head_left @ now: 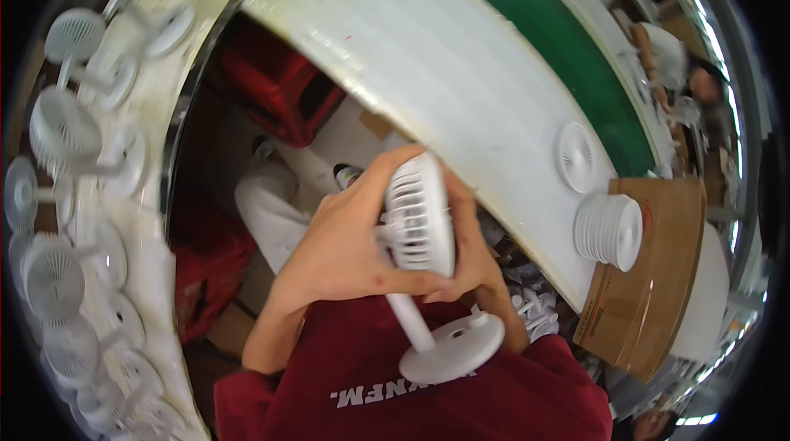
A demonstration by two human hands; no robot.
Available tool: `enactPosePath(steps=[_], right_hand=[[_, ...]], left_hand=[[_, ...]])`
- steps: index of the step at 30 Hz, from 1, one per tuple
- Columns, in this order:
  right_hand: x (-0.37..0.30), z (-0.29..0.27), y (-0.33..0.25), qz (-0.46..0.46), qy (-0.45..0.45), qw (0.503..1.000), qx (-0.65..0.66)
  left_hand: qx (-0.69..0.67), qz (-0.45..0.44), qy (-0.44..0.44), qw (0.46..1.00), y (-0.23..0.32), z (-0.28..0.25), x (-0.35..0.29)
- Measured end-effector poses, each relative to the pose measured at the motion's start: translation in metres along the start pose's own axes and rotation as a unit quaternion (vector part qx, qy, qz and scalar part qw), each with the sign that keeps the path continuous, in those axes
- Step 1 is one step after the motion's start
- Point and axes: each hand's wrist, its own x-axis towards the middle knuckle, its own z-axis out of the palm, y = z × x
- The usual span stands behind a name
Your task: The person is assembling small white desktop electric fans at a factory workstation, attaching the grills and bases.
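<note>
"What are the hands doing?"

"Both are on one white desk fan (420, 223), held up in front of the chest. The left hand (341, 239) is spread wide around the fan's head, fingers over the top, thumb along the lower rim. The right hand (471, 235) is curved against the other side of the head; part of it is hidden, so I can't tell where all its fingers lie."

"And the lower half of the fan?"

"The stem slants down from the head to one round base (453, 348), tilted in front of the dark red shirt (502, 392). I can't tell whether base and cloth touch."

"Count the rest for me."

"One round white grille (576, 157) lies alone on the white table (444, 71), and one stack of similar white discs (609, 232) is near it; I can't count the layers. One cardboard box (646, 276) is just beside the stack. Two red stools (284, 83) show under and between the tables. On the left table (156, 243) there are at least six white fans (66, 124), crowded and overlapping toward the near end."

"How are the arms set?"

"Both are bent at the elbow, forearms rising from either side of the shirt and converging on the fan's head."
</note>
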Motion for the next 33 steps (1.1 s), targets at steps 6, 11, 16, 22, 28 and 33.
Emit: enactPosePath(steps=[6, 11, 16, 22, 28, 33], right_hand=[[0.001, 0.029, 0.035, -0.089, 0.039, 0.944, -0.315], [-0.027, 0.038, 0.065, -0.084, 0.118, 0.951, -0.273], [-0.047, 0.045, 0.108, 0.083, 0.285, 0.945, 0.139], [-0.046, 0.069, 0.121, 0.087, 0.285, 0.941, 0.160], [-0.049, 0.066, 0.054, 0.135, 0.261, 0.956, 0.012], [-0.047, 0.067, 0.036, 0.184, 0.225, 0.957, -0.019]], left_hand=[[-0.117, 0.001, -0.050, 0.992, -0.043, -0.013, 0.005], [-0.034, 0.096, -0.047, 0.994, -0.087, -0.011, -0.004], [-0.002, 0.128, -0.051, 0.991, -0.108, 0.016, -0.040], [0.014, 0.186, 0.009, 0.982, -0.097, 0.024, -0.074], [-0.076, 0.156, -0.004, 0.985, -0.076, 0.020, -0.078], [-0.126, 0.113, -0.034, 0.985, -0.053, 0.016, -0.056]])
